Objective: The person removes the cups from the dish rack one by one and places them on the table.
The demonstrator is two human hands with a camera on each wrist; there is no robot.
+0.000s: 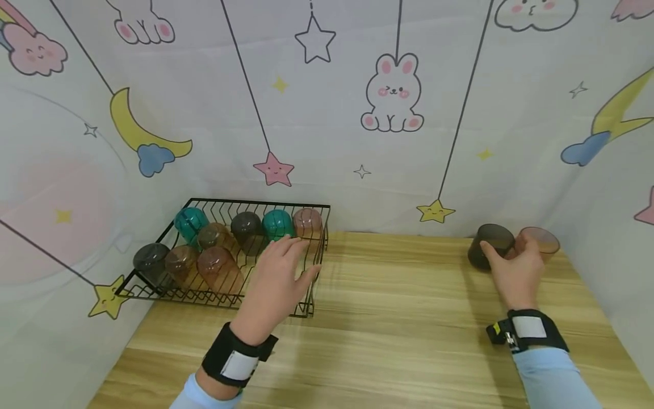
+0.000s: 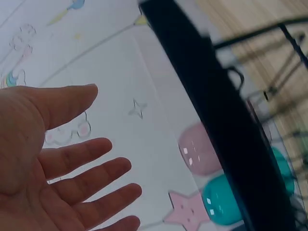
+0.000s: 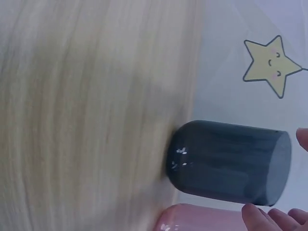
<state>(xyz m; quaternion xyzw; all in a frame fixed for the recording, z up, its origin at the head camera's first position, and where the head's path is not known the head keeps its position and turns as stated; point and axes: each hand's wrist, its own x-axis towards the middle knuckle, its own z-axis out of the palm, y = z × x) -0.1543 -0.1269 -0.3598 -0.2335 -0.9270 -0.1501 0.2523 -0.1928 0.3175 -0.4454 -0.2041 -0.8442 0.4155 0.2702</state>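
Observation:
My right hand (image 1: pixel 518 272) is at an upright dark grey see-through cup (image 1: pixel 498 238). Its thumb overlaps the front of that cup, while the fingers reach between it and a pink cup (image 1: pixel 544 241) on its right. In the right wrist view, fingertips (image 3: pixel 255 216) lie right beside the rim of the grey cup (image 3: pixel 226 161), with the thumb tip just past the rim. My left hand (image 1: pixel 273 284), fingers spread and holding nothing, hovers over the right part of a black wire basket (image 1: pixel 260 203). Upturned cups stand in it, among them a teal one (image 1: pixel 277 222).
More upturned cups fill the basket, such as a grey one (image 1: pixel 151 261) and a pink one (image 1: pixel 219 267). The wooden table (image 1: pixel 388 318) runs back to a patterned cloth wall (image 1: pixel 347 147), with cloth along both sides too.

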